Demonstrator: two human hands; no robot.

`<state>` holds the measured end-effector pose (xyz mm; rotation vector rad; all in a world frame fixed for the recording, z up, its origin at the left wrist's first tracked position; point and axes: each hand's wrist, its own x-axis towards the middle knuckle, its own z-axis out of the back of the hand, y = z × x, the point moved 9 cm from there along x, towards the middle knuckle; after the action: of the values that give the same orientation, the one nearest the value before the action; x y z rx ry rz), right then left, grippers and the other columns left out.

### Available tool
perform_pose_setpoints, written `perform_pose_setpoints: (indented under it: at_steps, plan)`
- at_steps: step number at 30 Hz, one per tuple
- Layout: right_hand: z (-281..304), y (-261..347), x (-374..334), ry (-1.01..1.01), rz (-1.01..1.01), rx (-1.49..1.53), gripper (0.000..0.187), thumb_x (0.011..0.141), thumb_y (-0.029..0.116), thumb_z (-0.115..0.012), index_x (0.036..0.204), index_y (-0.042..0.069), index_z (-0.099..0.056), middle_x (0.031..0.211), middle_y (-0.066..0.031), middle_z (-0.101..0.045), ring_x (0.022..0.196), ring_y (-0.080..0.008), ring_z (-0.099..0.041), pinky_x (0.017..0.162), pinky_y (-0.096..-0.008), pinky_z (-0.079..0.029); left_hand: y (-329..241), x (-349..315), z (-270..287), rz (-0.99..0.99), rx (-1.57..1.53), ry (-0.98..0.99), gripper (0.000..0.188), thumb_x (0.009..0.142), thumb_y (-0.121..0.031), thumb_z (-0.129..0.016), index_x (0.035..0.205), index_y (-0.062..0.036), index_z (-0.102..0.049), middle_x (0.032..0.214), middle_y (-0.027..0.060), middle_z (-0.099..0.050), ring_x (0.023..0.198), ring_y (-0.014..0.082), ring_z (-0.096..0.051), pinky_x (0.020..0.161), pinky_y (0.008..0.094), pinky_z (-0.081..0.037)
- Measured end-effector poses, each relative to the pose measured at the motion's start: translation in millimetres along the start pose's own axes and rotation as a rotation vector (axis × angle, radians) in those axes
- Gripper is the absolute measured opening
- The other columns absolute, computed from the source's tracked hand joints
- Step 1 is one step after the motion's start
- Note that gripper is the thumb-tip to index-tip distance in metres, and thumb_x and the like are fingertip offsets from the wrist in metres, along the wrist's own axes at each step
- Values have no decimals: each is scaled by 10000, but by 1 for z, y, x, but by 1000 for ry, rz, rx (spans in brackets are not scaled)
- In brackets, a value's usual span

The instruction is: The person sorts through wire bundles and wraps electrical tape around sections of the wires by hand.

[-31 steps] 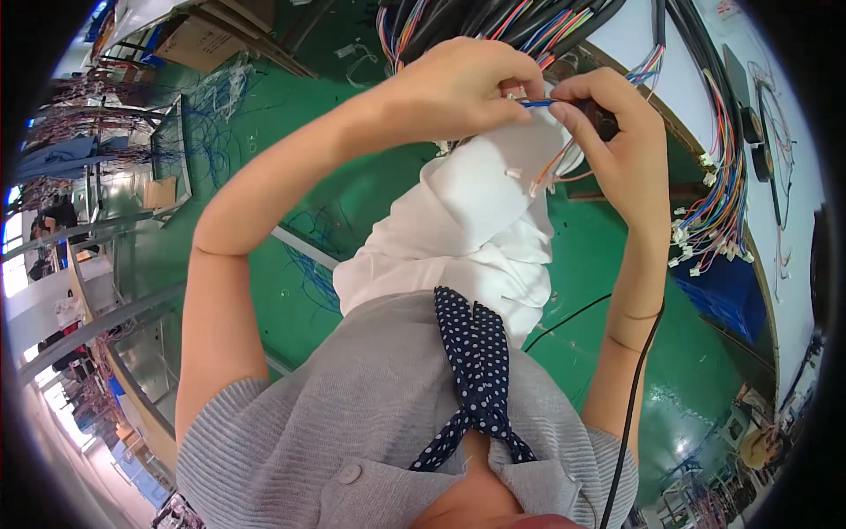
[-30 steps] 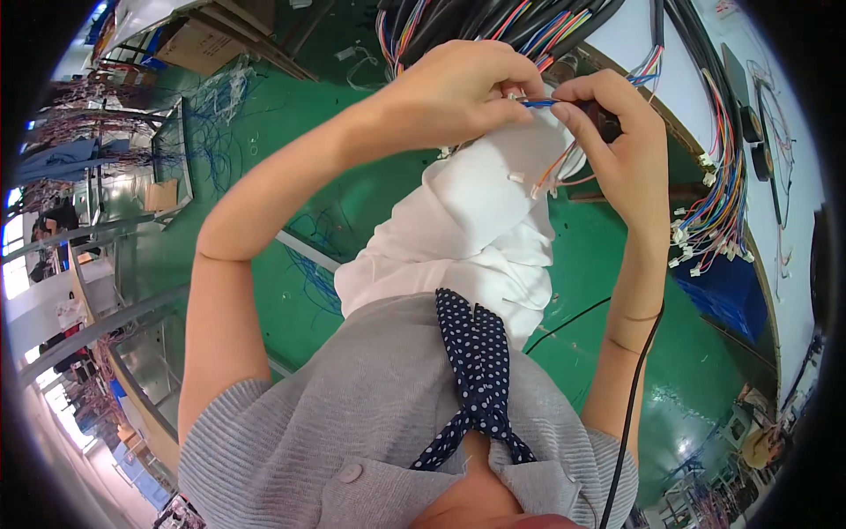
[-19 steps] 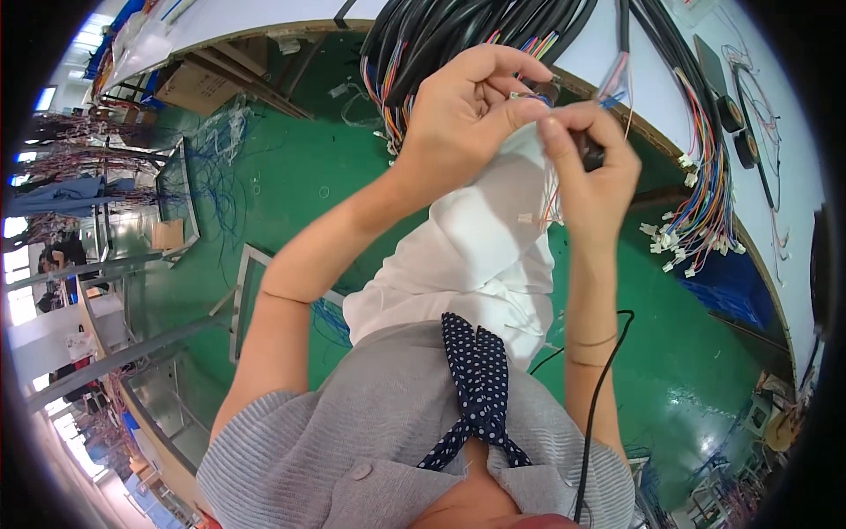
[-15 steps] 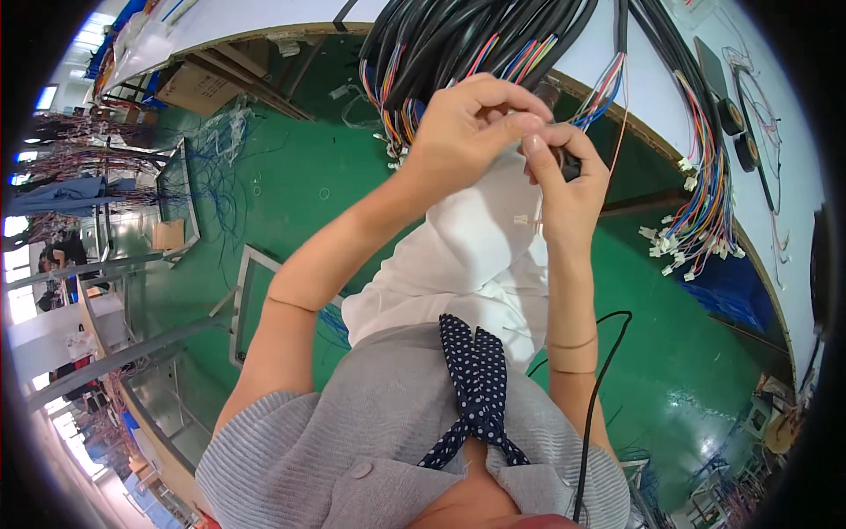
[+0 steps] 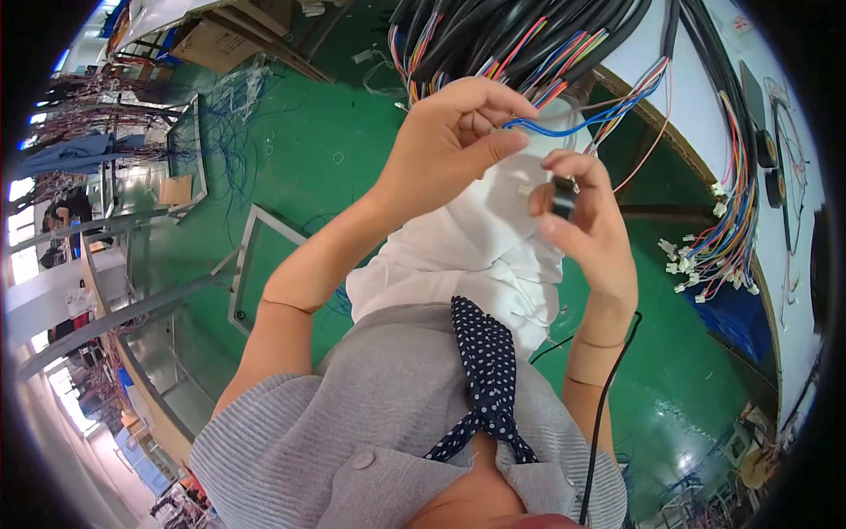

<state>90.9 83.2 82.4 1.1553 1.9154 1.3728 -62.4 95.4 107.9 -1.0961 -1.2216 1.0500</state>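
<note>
Blue wires [image 5: 573,133] run from the stripped end of a black cable [image 5: 671,35] to my left hand [image 5: 436,145]. That hand is closed on them between thumb and fingers; its grip partly hides the wire ends. Just right of it and lower, my right hand [image 5: 608,234] holds a small roll of black tape [image 5: 562,198] between thumb and fingers. The two hands are apart, above my white-covered lap [image 5: 449,256]. Red and thin brown wires hang from the same cable, outside both hands.
A thick bundle of black cables [image 5: 493,40] lies over the worktable edge [image 5: 656,119]. More wires with white connectors [image 5: 701,264] hang at the right, above a blue bin [image 5: 723,322]. Two tape rolls [image 5: 765,150] sit on the table. A black cord [image 5: 604,406] passes my right arm.
My hands were together at the wires; my right hand has drawn away down and right with the tape roll, which now shows more fully. The blue wires at my left hand have come into view.
</note>
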Motion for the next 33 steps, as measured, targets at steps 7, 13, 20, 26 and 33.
perform_pose_setpoints:
  at_steps: [7,13,20,26,33]
  plan:
    - [19,-46,43,-130,-68,123,474,753,40,-769,1179,-27,-573,1067,-73,-643,930,-139,-632,797,-238,-512,12,-15,2,56,-199,-168,187,861,-69,-695,1027,-4,-638,817,10,-641,674,35,-552,524,174,-422]
    - [12,-48,57,-46,-2,143,516,729,8,-780,1202,-28,-576,1076,-67,-635,970,-126,-605,843,-231,-494,33,-23,8,180,-265,-200,195,861,-76,-700,1023,5,-630,809,29,-646,670,63,-580,569,201,-479]
    - [7,-43,58,17,36,97,559,695,9,-812,1200,-34,-575,1106,-80,-623,979,-121,-596,861,-234,-482,37,-19,13,169,-214,-203,146,853,-72,-705,937,-9,-604,799,30,-636,646,74,-588,578,213,-496]
    - [9,-35,59,76,87,23,550,683,-2,-815,1182,-29,-585,1110,-64,-611,952,-113,-582,820,-214,-460,36,-19,14,206,-189,-178,164,824,-80,-729,894,-32,-589,754,9,-601,638,63,-576,526,189,-442]
    - [1,-36,53,158,102,164,441,736,-16,-745,1151,-26,-598,1131,-82,-584,987,-136,-555,865,-246,-444,42,-24,8,54,-158,-211,137,841,-95,-709,907,-53,-596,773,-11,-598,683,50,-554,561,178,-410]
